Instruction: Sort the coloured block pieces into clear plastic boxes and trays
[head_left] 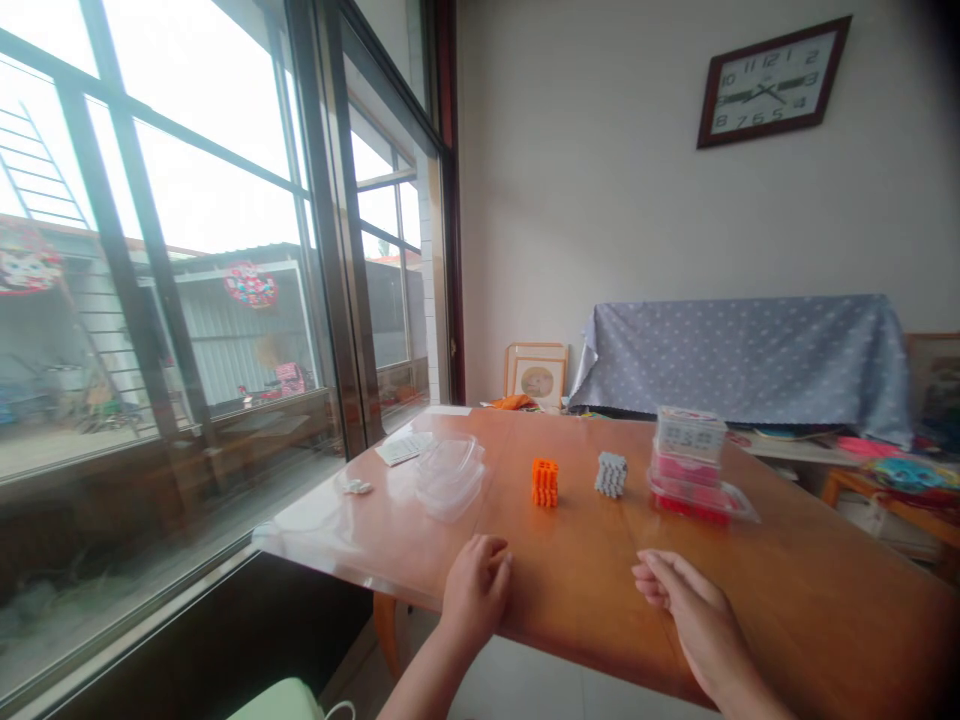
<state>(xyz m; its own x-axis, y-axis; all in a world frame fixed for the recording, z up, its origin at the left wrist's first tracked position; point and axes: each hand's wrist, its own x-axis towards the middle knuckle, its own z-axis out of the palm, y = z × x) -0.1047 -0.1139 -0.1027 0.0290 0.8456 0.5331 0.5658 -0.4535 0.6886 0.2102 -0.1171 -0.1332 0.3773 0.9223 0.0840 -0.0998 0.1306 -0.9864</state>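
Observation:
My left hand (pixel 478 582) rests near the front edge of the wooden table, its fingers curled in and nothing seen between them. To the right, my right hand (pixel 686 598) is at the table's front part, also with curled fingers and no object showing. Beyond the hands stand an orange block piece (pixel 545 483) and, to its right, a grey block piece (pixel 611 475). Both are apart from my hands and from each other.
Clear plastic lids (pixel 450 478), a white card (pixel 404 448) and a small white item (pixel 357 487) lie on the table (pixel 555 610) at left. Stacked plastic boxes (pixel 688 465) with red and pink contents stand at right. A window flanks the left side.

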